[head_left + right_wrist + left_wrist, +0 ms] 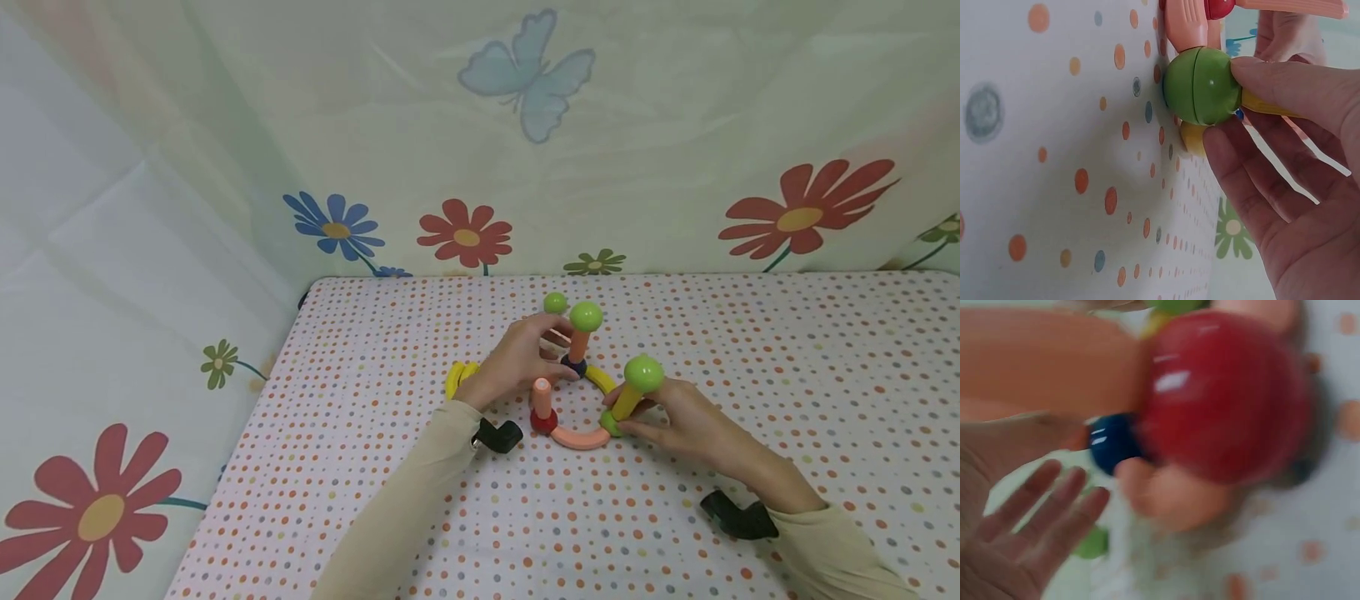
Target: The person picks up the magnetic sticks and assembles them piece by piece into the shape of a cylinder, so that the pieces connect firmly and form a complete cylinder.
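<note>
A ring of toy balls and curved sticks lies on the table. My left hand (517,354) pinches the upright orange stick (579,345) on the navy ball (574,365); a green ball (587,316) caps that stick. With thumb and fingers, my right hand (693,421) grips the yellow stick (625,403), low down by the green base ball (1202,86). Another green ball (643,373) tops the yellow stick. Nearer me, a red ball (1229,397) carries an uncapped orange stick (542,398). A pink curved stick (581,439) joins the red and green balls. My left index finger is hidden in the blurred left wrist view.
Beyond my left hand rests a loose green ball (555,302). Yellow curved sticks (454,379) lie left of my left wrist. The dotted tabletop (810,375) extends to both sides, and a flowered cloth (637,100) hangs along its back edge.
</note>
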`<state>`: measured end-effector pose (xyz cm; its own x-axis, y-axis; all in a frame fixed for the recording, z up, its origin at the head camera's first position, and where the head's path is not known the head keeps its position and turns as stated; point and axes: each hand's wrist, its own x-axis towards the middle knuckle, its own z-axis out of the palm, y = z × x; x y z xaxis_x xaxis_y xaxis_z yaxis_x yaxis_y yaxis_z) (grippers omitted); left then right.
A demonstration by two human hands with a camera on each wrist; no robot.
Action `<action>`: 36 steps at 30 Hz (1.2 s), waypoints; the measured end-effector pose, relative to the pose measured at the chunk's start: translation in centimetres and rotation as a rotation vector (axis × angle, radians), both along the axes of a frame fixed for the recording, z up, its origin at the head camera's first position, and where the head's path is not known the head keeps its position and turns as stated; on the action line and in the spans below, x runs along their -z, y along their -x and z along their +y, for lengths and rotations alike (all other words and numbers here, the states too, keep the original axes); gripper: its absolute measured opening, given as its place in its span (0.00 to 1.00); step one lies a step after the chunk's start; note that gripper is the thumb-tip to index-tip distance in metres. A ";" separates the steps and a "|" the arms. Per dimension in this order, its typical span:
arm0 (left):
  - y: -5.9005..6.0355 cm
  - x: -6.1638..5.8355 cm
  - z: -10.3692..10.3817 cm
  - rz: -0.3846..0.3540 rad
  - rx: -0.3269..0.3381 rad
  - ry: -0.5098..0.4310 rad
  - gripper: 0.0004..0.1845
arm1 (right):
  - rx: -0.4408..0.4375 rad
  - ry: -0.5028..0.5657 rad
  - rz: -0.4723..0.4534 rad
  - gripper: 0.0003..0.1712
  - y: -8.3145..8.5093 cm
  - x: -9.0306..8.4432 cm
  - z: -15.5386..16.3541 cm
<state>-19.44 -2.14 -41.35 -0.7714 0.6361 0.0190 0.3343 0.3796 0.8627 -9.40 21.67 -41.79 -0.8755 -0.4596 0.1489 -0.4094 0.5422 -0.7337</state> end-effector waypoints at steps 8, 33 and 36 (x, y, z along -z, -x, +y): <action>2.6 -2.1 0.2 0.188 -0.069 0.227 0.29 | 0.021 -0.009 0.026 0.20 -0.4 -0.2 0.3; 3.6 -1.0 -2.0 0.225 -0.105 0.496 0.16 | -0.051 0.007 -0.170 0.15 0.1 0.0 -0.1; 2.0 -1.9 -3.4 0.196 -0.126 0.429 0.15 | -0.022 -0.006 -0.168 0.16 0.0 0.2 0.4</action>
<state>-21.47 -5.50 -39.42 -0.8512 0.5200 -0.0716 0.4032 0.7351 0.5450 -9.42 22.08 -41.96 -0.8776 -0.4794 -0.0018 -0.2927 0.5389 -0.7899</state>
